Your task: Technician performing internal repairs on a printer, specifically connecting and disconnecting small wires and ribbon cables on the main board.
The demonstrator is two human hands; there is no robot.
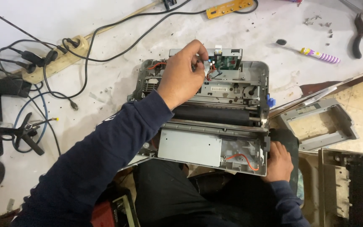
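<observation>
Left hand [181,75]: fingers pinch the small wires [210,69] by the green board [223,62], at the printer's [215,126] far edge.
Right hand [279,162]: grips the printer's near right corner.
Tip: a gentle pinch, printer held steady.

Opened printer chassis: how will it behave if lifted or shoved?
The printer chassis is probably heavy: metal plates and roller show. It overhangs the table edge, steadied by the right hand, so it may tip. Loose red wires near the left hand could snag.
</observation>
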